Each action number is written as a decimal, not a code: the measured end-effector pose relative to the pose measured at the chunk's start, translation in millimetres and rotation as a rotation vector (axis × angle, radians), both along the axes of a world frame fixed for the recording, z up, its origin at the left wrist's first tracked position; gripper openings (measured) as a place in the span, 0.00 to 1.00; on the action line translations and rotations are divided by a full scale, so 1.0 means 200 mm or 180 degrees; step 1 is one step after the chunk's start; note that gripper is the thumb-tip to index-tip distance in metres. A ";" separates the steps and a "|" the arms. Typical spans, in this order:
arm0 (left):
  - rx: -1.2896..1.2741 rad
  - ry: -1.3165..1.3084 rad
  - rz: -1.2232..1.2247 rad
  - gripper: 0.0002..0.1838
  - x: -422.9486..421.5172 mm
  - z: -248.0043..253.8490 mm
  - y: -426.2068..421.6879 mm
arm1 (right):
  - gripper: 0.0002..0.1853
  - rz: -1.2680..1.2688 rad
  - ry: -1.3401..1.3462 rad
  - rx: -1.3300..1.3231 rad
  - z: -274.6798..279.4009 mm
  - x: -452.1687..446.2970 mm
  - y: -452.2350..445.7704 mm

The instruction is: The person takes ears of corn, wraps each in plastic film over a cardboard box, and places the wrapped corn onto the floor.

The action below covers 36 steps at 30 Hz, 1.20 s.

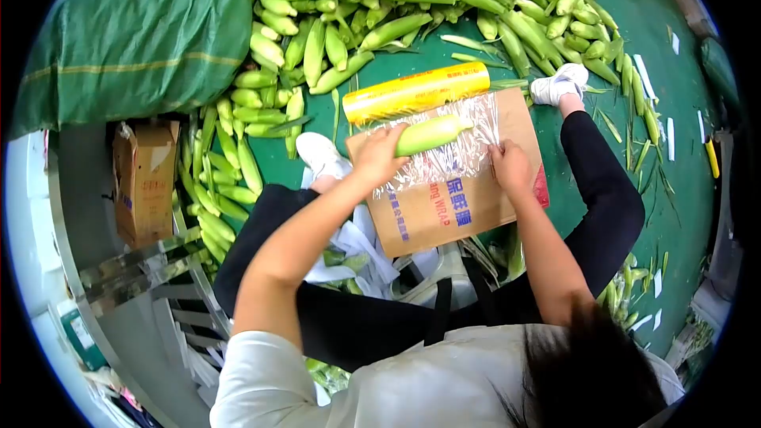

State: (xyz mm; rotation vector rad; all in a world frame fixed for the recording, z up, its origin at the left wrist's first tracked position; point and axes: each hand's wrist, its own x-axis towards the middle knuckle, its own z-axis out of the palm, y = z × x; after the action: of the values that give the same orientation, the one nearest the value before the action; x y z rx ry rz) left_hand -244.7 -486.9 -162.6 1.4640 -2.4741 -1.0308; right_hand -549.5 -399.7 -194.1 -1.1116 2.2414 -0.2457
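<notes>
An ear of corn [430,135] in pale green husk lies on clear plastic film [468,160] spread over a cardboard box [412,218]. My left hand [379,154] is closed around the ear's left end. To the right, my right hand [510,165] pinches the film's edge near the ear's other end. Just beyond the box lies a yellow roll of wrap [416,93], with film reaching from it toward the ear.
A large heap of corn [333,40] spreads beyond the box and down the left. A green sack [143,40] stands at the upper left above a carton [147,182]. White strips and leaf scraps lie on the green floor [587,182] at right.
</notes>
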 end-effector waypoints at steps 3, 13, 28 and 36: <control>-0.0331 -0.0119 0.0221 0.30 -0.11 -0.12 0.20 | 0.09 -0.1276 -0.2968 -0.0641 -0.06 -0.21 0.12; -0.2653 -0.0252 0.0695 0.23 -0.27 -0.65 0.60 | 0.34 0.2637 -0.0485 -0.2168 0.06 0.34 -0.19; -0.0319 0.0961 0.0072 0.10 0.20 -0.09 0.34 | 0.44 0.3999 -0.0778 -0.1436 0.13 0.15 -0.14; 0.0163 -0.0318 -0.0336 0.14 -0.17 -0.30 -0.02 | 0.21 0.3363 0.0352 -0.1506 0.13 0.37 -0.16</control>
State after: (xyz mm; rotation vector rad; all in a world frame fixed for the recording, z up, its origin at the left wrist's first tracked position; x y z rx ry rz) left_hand -277.9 -491.8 -223.5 1.4473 -2.6391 -1.0719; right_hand -474.7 -431.3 -168.9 -2.4159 1.4071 -0.2597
